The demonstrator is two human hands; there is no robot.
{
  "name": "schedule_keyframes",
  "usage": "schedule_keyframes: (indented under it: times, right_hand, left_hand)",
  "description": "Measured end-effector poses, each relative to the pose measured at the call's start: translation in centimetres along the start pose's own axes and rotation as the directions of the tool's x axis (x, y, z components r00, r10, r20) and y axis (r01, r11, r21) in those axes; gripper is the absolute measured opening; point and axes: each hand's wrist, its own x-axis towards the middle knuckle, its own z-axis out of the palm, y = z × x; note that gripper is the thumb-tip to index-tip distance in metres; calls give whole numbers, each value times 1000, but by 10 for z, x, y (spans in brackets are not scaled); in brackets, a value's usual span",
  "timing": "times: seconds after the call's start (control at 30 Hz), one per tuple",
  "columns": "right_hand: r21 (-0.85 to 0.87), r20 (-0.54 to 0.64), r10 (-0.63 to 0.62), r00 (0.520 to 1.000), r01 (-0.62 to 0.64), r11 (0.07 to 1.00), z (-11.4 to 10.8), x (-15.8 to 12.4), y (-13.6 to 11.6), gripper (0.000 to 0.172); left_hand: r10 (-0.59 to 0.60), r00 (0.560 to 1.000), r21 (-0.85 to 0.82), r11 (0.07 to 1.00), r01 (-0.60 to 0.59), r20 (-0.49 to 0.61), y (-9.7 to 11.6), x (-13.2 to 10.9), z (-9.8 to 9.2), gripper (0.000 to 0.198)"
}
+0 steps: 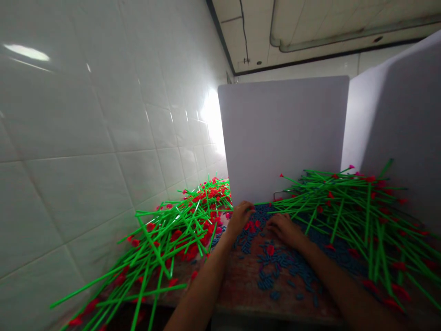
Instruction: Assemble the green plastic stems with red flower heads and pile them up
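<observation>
My left hand [242,214] is raised over the far part of the table with its fingers bent together. A little red shows at its fingertips, and a green stem [263,203] runs close by; whether the fingers grip either is unclear. To the right, my right hand [284,228] is low over the small blue pieces [270,271], fingers curled, their tips hidden from me. Several red flower heads [252,225] lie among the blue pieces between the hands. Another red flower head [271,250] sits nearer to me.
Green stems with red flower heads are heaped on the left [165,248], along the tiled wall [76,184]. A second heap of green stems [344,207] covers the right side. White panels [285,138] stand behind the worn reddish table [241,289].
</observation>
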Motion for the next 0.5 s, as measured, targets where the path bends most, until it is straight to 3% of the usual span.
schedule_keyframes:
  times: [0.27, 0.4, 0.5]
  right_hand:
    - [208, -272, 75, 959, -17, 978, 0, 4, 16, 25]
    - [271, -273, 120, 955, -43, 962, -6, 4, 13, 28]
    - [326, -240, 142, 960, -58, 944, -10, 5, 8, 28]
  left_hand:
    - [77, 996, -99, 992, -73, 33, 37, 7, 6, 30]
    - [-13, 995, 64, 998, 7, 96, 46, 10, 0, 32]
    - [-82, 995, 131, 989, 74, 58, 42, 10, -2, 30]
